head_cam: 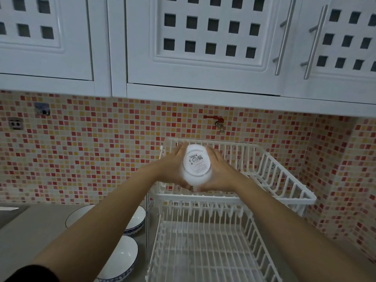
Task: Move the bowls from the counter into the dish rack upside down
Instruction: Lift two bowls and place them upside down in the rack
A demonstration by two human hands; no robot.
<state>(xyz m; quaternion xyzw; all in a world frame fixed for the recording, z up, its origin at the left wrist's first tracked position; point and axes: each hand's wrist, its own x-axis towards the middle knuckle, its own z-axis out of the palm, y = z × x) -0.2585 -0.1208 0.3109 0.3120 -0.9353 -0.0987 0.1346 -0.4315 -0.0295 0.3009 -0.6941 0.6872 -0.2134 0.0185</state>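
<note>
Nearest, three bowls (120,259) wait on the surface (30,231) beside the dish rack (301,197). Farther out, the left hand (173,169) and right hand (218,171) clamp a white bowl (197,166), base up, over the rack's upper tier. Released early or tilted, it may slip between the wires or topple.

We see soft, even, rather dim indoor light with no hard shadows and a cool grey cast. The white bowl (197,166) glows overexposed, its edges smeared by motion blur, though its label stays readable. The cabinets (203,43) bend and lean outward from wide-angle distortion, and the dish rack (284,180) wires blur slightly near the bottom edge
</note>
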